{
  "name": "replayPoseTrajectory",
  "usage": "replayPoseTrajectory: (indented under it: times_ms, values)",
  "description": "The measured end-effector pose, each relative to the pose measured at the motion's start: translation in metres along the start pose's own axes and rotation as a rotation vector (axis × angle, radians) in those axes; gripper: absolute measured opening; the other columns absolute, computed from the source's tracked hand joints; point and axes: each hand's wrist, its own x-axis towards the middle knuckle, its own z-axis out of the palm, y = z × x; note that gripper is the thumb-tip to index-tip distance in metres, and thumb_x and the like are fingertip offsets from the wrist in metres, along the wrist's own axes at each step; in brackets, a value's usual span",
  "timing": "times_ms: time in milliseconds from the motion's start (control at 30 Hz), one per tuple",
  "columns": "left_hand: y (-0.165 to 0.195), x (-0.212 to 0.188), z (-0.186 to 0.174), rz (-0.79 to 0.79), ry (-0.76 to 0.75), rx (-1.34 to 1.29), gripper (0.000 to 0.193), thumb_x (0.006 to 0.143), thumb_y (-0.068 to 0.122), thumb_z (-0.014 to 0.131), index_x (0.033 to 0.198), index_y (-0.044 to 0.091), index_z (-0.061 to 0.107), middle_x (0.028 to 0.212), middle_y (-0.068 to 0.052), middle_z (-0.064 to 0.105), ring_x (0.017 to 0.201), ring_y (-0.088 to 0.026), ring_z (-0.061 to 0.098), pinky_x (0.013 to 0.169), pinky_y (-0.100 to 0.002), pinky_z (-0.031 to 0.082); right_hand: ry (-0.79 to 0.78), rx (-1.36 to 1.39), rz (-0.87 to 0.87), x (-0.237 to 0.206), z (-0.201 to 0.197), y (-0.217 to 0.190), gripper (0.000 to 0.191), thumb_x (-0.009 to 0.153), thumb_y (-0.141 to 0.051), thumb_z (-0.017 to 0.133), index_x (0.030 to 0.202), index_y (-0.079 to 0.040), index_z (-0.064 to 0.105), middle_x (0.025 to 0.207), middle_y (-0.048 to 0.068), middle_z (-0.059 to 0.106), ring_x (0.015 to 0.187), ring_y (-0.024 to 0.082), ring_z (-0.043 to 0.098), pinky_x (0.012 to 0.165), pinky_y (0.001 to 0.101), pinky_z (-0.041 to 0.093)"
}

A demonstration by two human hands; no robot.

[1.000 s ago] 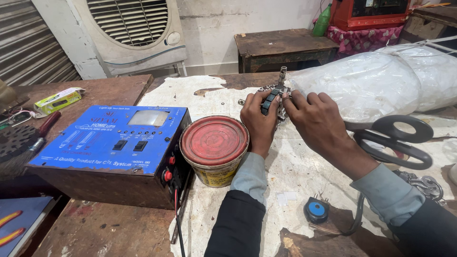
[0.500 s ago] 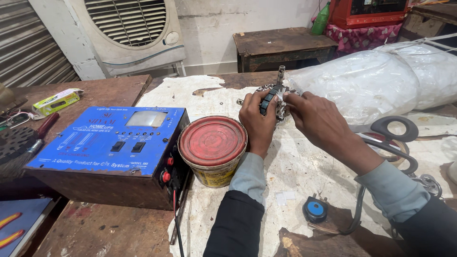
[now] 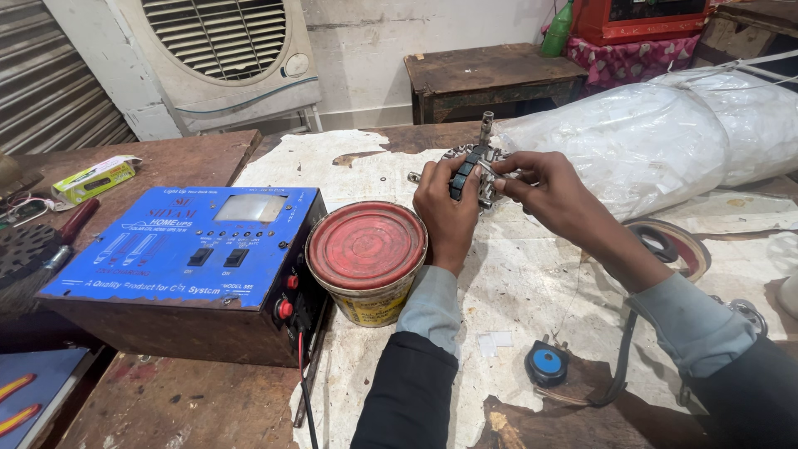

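Head view: two hands (image 3: 449, 199) (image 3: 549, 191) grip one metal part (image 3: 478, 170).

A blue power unit (image 3: 179, 249) sits beside a red-lidded tin (image 3: 366, 259).

Small toothed metal part (image 3: 475, 170) with upright shaft, gripped above table.

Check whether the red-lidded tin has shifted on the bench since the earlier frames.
No. The red-lidded tin sits against the right side of the blue power unit, as before. Both hands, left hand and right hand, work the metal part beyond it.
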Motion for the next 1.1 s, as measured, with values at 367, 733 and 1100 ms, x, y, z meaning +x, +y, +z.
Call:
replayPoseTrajectory:
  times_ms: [367, 733, 1100]
  values:
    - [-0.002, -0.001, 0.001, 0.025, 0.016, 0.018, 0.019, 0.089, 0.012, 0.078, 0.103, 0.001, 0.072, 0.092, -0.011, 0.068, 0.078, -0.025, 0.072, 0.066, -0.038, 0.056, 0.013, 0.042, 0.072, 0.001, 0.003, 0.000, 0.029, 0.096, -0.019, 0.066, 0.122, -0.006, 0.071, 0.078, 0.009, 0.073, 0.057, 0.014, 0.058, 0.051, 0.0318, 0.046]
    - [0.000, -0.003, 0.000, 0.063, 0.023, -0.005, 0.020, 0.091, 0.014, 0.078, 0.104, 0.002, 0.071, 0.093, -0.012, 0.067, 0.079, -0.026, 0.072, 0.068, -0.038, 0.056, 0.206, -0.621, -0.206, -0.016, 0.013, -0.021, 0.021, 0.099, -0.011, 0.055, 0.112, -0.002, 0.069, 0.077, 0.026, 0.068, 0.073, 0.045, 0.067, 0.068, 0.0552, 0.051]
    - [0.000, -0.002, 0.002, 0.039, 0.004, 0.018, 0.020, 0.090, 0.013, 0.079, 0.105, 0.002, 0.071, 0.094, -0.011, 0.067, 0.079, -0.024, 0.072, 0.065, -0.037, 0.056, 0.143, -0.494, -0.032, -0.008, 0.013, -0.011, 0.026, 0.106, -0.018, 0.052, 0.109, 0.000, 0.070, 0.071, 0.025, 0.066, 0.063, 0.038, 0.067, 0.062, 0.0478, 0.050]
